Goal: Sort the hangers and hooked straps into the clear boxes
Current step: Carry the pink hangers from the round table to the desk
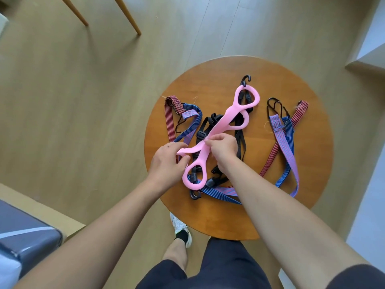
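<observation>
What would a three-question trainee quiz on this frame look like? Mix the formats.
1. True or false: the left hand and the right hand both hold the pink hangers.
2. Where do the striped hooked straps lie? A) on the floor B) on the round wooden table C) in a clear box
3. Short answer: is any clear box in view?

Key: 1 true; 2 B; 3 no.
</observation>
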Motion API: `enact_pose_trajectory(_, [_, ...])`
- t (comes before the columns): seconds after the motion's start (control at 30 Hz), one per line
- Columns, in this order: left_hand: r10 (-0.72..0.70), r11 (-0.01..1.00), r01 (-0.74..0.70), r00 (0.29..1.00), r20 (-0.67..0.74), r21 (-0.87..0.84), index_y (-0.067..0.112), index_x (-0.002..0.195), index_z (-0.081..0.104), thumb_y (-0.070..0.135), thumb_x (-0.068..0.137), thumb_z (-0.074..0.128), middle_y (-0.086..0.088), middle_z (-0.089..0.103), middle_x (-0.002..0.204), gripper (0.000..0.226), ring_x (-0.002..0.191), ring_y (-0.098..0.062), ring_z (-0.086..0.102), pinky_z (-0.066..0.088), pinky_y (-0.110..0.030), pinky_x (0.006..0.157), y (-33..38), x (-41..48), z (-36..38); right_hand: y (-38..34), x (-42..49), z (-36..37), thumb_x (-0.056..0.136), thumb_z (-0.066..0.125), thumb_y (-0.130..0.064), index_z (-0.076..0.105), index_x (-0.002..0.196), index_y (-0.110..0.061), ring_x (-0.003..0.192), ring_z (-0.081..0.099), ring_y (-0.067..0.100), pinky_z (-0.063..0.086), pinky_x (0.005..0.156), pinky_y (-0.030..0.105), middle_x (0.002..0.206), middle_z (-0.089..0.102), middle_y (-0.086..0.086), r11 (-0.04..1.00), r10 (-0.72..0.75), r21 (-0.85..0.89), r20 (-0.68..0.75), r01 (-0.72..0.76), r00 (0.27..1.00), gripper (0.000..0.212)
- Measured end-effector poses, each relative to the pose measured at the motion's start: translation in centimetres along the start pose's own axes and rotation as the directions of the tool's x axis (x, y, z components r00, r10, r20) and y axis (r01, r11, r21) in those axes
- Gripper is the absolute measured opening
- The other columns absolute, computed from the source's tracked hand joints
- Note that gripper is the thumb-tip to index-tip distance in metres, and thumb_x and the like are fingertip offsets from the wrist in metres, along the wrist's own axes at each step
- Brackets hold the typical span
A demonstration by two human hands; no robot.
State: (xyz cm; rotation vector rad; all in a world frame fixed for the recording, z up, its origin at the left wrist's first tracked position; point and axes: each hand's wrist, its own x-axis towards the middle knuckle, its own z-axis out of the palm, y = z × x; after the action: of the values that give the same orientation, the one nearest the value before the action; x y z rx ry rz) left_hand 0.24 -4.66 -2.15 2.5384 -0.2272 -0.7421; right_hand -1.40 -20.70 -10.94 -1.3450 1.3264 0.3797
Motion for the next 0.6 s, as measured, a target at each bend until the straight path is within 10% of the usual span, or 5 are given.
enact_pose_trajectory(0.23, [0.004,0.999,-0.005,1.000,-0.021,-0.053,0.016,0.124,0.073,0.018,0.095,0.068,0.001,0.071,0.124,0.029,0.112,-0.015,0.061,0.043,-0.027,0.088,-0.3,-0.1,0.4,-0.3,-0.2,0.7,0.076,0.085,-0.032,0.056,0.102,-0.019,0.069,0.059,0.014,0.044,0.054,0.026,0.083,0.060,-0.006,0.987,-0.063,-0.155,-0.099,0.047,0.993,0.040])
enact_pose_trajectory(0.37, [0.067,0.995,-0.067,0.998,-0.001,-0.068,0.017,0.131,0.068,0.011,0.094,0.068,0.000,0.069,0.132,0.038,0.122,-0.020,0.061,0.049,-0.035,0.099,-0.4,0.0,0.4,-0.5,-1.1,0.6,0.086,0.077,-0.018,0.067,0.098,-0.020,0.082,0.070,0.020,0.058,0.067,0.033,0.095,0.072,0.001,0.998,0.027,0.051,-0.004,-0.027,1.000,0.016])
enact_pose_trajectory(0.6, [0.195,0.981,-0.187,0.951,0.241,-0.058,0.032,0.163,0.028,0.013,0.070,0.091,0.012,0.018,0.172,0.114,0.156,-0.015,0.020,0.028,-0.033,0.120,1.4,1.3,-0.1,-0.2,-6.3,-4.6,0.094,0.066,-0.016,0.073,0.085,-0.019,0.072,0.063,0.014,0.050,0.061,0.030,0.077,0.071,-0.002,0.948,-0.317,0.089,0.295,0.304,0.901,0.012])
